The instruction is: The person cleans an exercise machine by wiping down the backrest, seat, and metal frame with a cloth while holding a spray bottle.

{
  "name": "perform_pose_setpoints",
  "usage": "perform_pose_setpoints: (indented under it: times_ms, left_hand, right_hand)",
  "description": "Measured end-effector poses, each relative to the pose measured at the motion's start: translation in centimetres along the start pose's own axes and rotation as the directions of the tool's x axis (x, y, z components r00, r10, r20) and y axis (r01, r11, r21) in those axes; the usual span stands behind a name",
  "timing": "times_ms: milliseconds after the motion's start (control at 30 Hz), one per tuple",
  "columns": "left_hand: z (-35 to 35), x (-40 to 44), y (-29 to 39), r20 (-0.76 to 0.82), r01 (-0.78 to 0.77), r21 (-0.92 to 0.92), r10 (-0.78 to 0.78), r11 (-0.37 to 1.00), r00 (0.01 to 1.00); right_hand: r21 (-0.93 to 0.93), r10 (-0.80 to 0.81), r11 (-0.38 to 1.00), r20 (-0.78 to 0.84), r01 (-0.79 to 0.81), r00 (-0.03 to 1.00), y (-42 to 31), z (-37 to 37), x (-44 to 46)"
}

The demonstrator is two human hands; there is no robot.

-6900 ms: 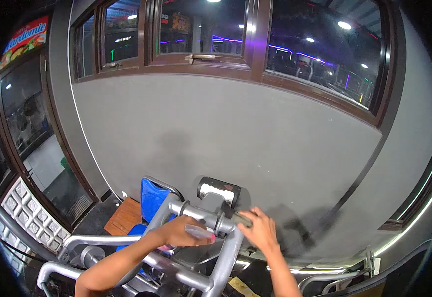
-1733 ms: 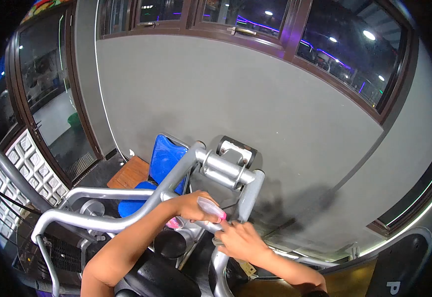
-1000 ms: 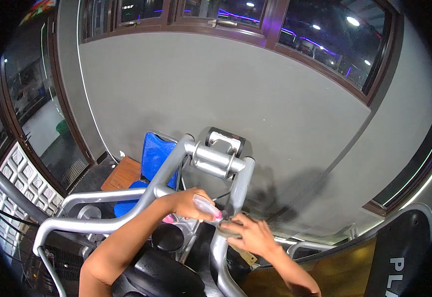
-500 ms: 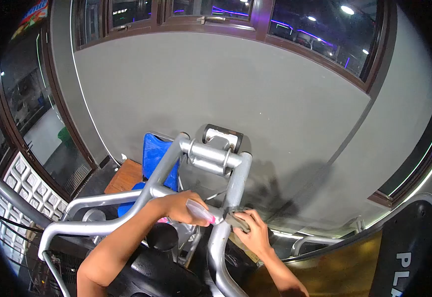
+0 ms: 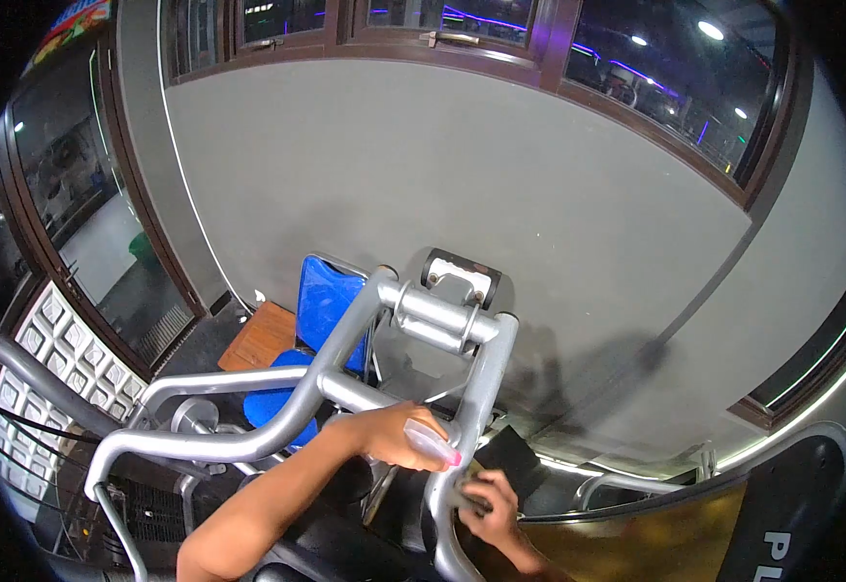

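My left hand (image 5: 396, 438) is wrapped round a spray bottle; its whitish head (image 5: 429, 441) shows, with a pink tip against or just in front of the silver tube. My forearm hides most of the rest. Lower down, my right hand (image 5: 496, 512) has its fingers closed on a greyish cloth (image 5: 472, 501), pressed to the side of the same tube. That tube belongs to a silver metal frame (image 5: 489, 373) of a gym machine, with a crossbar roller near the top.
Behind the frame stand a blue chair (image 5: 329, 301) and a brown wooden board or box (image 5: 260, 335). A grey wall (image 5: 442, 145) with windows rises beyond. A dark and gold panel (image 5: 636, 538) with white lettering is at lower right; black padding lies below my arms.
My right hand with the cloth has slid down the tube. The bottle stays near the tube in my left hand. The whole view has shifted slightly, with the scene moving right.
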State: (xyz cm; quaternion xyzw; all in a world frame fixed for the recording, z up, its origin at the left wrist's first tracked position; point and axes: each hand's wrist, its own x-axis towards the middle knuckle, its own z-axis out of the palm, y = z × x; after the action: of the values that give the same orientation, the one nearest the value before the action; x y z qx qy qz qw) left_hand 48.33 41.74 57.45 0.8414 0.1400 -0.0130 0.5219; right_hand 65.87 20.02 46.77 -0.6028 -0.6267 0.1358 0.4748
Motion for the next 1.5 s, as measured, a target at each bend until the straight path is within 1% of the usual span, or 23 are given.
perform_pose_setpoints:
  times_ms: [33, 67, 133, 267, 333, 367, 433, 467, 600, 667, 733, 800, 833, 867, 967, 1033, 1067, 1167, 1233, 1267, 1333, 1400, 1500]
  left_hand:
    - [-0.5, 0.1, 0.7, 0.128, 0.102, -0.059, -0.094, 0.993, 0.987]
    - [-0.5, -0.1, 1.1, 0.129, 0.101, -0.059, -0.093, 0.993, 0.987]
    - [-0.1, -0.4, 1.5, -0.013, 0.076, 0.13, -0.075, 0.989, 0.997]
    - [-1.3, -0.4, 3.0, 0.046, 0.089, 0.112, -0.094, 0.99, 0.994]
    - [-1.5, 0.0, 2.8, 0.185, 0.137, 0.147, -0.164, 0.98, 0.969]
    - [-1.3, -0.2, 2.7, 0.19, 0.135, 0.145, -0.161, 0.98, 0.968]
    - [-1.0, -0.9, 2.6, 0.017, 0.147, 0.2, -0.153, 0.969, 0.988]
    - [-1.1, -1.1, 2.7, 0.019, 0.143, 0.197, -0.15, 0.97, 0.989]
    - [-0.7, -0.9, 1.9, -0.083, 0.14, 0.205, -0.125, 0.969, 0.989]
    - [-1.5, -0.2, 2.2, 0.165, 0.298, 0.136, -0.318, 0.945, 0.934]
    - [-2.1, -0.7, 4.3, 0.177, 0.283, 0.167, -0.311, 0.945, 0.934]
    - [-2.0, -1.3, 5.5, 0.175, 0.29, 0.111, -0.306, 0.95, 0.936]
    - [-1.1, -1.0, 3.3, 0.124, 0.192, 0.104, -0.204, 0.976, 0.971]
    - [-1.0, -1.1, 3.8, 0.137, 0.184, 0.114, -0.199, 0.976, 0.97]
    - [-1.3, -1.1, 5.3, 0.225, 0.18, 0.092, -0.196, 0.979, 0.954]
    - [-0.9, -1.5, 6.1, 0.224, 0.144, 0.105, -0.165, 0.984, 0.961]
    - [-0.8, -1.6, 6.5, 0.213, 0.119, 0.104, -0.139, 0.987, 0.967]
    - [-0.7, -1.9, 7.1, 0.174, 0.085, 0.187, -0.118, 0.979, 0.978]
    - [-0.6, -1.7, 6.6, 0.141, 0.058, 0.227, -0.091, 0.972, 0.986]
    - [-0.6, -1.6, 6.5, 0.138, 0.048, 0.228, -0.081, 0.972, 0.987]
    - [-0.7, -1.5, 6.5, 0.125, -0.005, 0.314, -0.036, 0.949, 0.991]
    - [-0.5, -1.4, 5.8, 0.082, -0.083, 0.348, 0.058, 0.934, 0.995]
    - [-0.8, -1.8, 6.5, 0.035, -0.189, 0.447, 0.194, 0.874, 0.98]
  right_hand:
    - [-0.036, -0.028, 0.999, -0.133, 0.023, 0.991, 0.3, 0.4, 1.1]
    - [0.014, 0.057, 0.998, -0.219, -0.055, 0.974, 1.3, 1.0, 1.7]
    - [0.358, 0.433, 0.874, -0.262, -0.33, 0.862, -1.5, 1.0, 4.8]
    - [0.348, 0.421, 0.881, -0.263, -0.322, 0.868, 1.2, 1.3, 4.8]
    - [0.57, 0.59, 0.69, -0.085, -0.446, 0.803, 1.5, 1.7, 2.7]
    - [0.539, 0.598, 0.688, -0.044, -0.485, 0.8, 1.3, 1.8, 1.6]
    - [0.577, 0.679, 0.546, 0.121, -0.608, 0.724, 0.2, 1.5, -0.6]
    - [0.561, 0.694, 0.496, 0.203, -0.663, 0.691, -0.2, 1.0, -1.3]
    - [0.425, 0.614, 0.564, 0.358, -0.708, 0.703, -1.4, -1.3, -1.4]
    - [0.443, 0.593, 0.587, 0.334, -0.677, 0.733, -1.5, -1.3, -0.7]
    - [0.449, 0.519, 0.698, 0.22, -0.558, 0.826, 0.0, -0.6, -0.3]
    - [0.493, 0.632, 0.635, 0.11, -0.595, 0.767, -2.0, -0.7, 2.3]
    - [0.436, 0.573, 0.735, 0.008, -0.519, 0.819, -1.4, -0.2, 2.7]
    - [0.243, 0.435, 0.884, -0.109, -0.4, 0.894, -1.2, 0.1, 3.3]
    - [0.232, 0.467, 0.871, -0.119, -0.432, 0.876, -3.0, -0.4, 1.9]
    - [0.088, 0.436, 0.893, 0.066, -0.44, 0.898, -4.9, -1.4, 0.6]
    - [0.04, 0.292, 0.954, 0.084, -0.296, 0.953, -5.2, -1.5, -0.6]
    - [0.006, 0.268, 0.961, 0.215, -0.276, 0.939, -8.7, -3.7, -2.0]
    - [-0.156, 0.213, 0.974, 0.393, -0.164, 0.894, -10.8, -5.1, -1.9]
    - [-0.165, 0.212, 0.973, 0.389, -0.159, 0.896, -11.5, -5.4, -1.5]
    - [-0.356, 0.18, 0.934, 0.509, 0.016, 0.842, -12.8, -5.7, -0.5]
    - [-0.477, 0.151, 0.872, 0.471, 0.108, 0.869, -12.3, -4.8, 0.7]
    - [-0.525, 0.116, 0.844, 0.38, 0.111, 0.918, -11.5, -2.9, 3.6]
